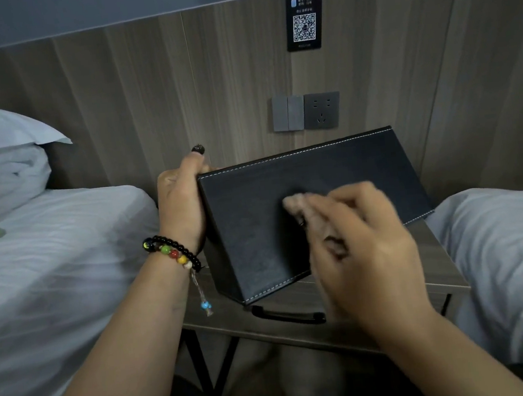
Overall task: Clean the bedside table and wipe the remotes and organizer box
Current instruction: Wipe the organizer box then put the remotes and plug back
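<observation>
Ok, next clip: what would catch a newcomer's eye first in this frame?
The black organizer box at centre, tilted above the bedside table. The left hand grips its left end while the right hand presses a pale cloth against its broad face. A QR code sign stands out on the wooden wall panel above.

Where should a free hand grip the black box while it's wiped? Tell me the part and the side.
Grip the box by its left end, coming from the left, as the left hand does: thumb over the stitched top edge, palm on the end. Tilted up off the table, it leaves the broad face open for the right hand and cloth.
</observation>
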{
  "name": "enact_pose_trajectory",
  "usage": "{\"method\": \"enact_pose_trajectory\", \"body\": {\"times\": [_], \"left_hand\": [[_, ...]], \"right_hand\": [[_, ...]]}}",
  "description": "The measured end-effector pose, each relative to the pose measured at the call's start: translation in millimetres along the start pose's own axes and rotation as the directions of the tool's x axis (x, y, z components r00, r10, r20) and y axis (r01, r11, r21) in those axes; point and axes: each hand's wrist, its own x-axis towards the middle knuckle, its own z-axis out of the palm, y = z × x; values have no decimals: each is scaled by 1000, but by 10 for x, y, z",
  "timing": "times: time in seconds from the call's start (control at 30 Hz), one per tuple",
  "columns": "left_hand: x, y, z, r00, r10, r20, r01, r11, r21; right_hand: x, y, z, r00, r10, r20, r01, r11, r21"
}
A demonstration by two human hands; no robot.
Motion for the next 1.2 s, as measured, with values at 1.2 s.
{"method": "enact_pose_trajectory", "body": {"times": [1.2], "left_hand": [[-50,-41,118,995,46,-85,-45,999,10]], "right_hand": [[519,851,2,828,554,-90,-561,822,-97]]}}
